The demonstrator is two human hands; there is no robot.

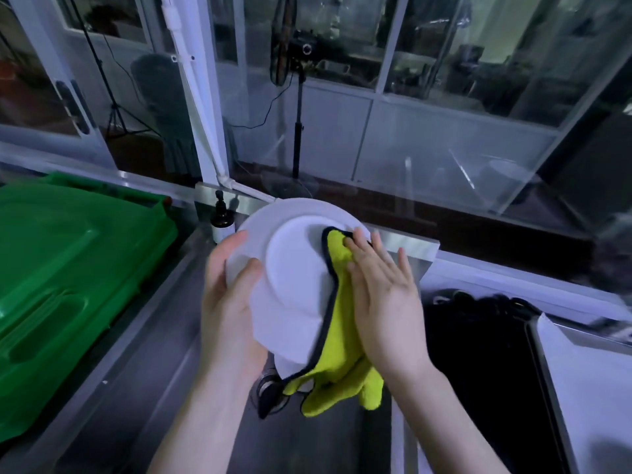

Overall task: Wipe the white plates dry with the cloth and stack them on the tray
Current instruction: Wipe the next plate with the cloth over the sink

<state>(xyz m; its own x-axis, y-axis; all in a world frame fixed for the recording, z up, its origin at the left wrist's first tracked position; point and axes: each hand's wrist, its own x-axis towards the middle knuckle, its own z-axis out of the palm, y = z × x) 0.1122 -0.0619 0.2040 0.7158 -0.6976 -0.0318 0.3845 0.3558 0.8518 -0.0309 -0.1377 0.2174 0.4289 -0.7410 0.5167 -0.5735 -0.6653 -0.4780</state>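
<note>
A white plate (290, 268) is held tilted over a steel sink, its underside foot ring facing me. My left hand (232, 295) grips its left rim, thumb on the back of the plate. My right hand (386, 295) lies flat with fingers spread, pressing a yellow-green cloth (342, 336) with a dark border against the plate's right side. The cloth hangs down below the plate. A metal tray (581, 388) shows at the lower right edge, pale and bare where visible.
A green plastic bin lid (68, 285) fills the left side. A dark pump bottle (222, 220) stands behind the plate on the sink ledge. The steel sink basin (143, 354) lies below my hands. A black tangled mass (485, 336) sits right of the sink. Glass partitions stand behind.
</note>
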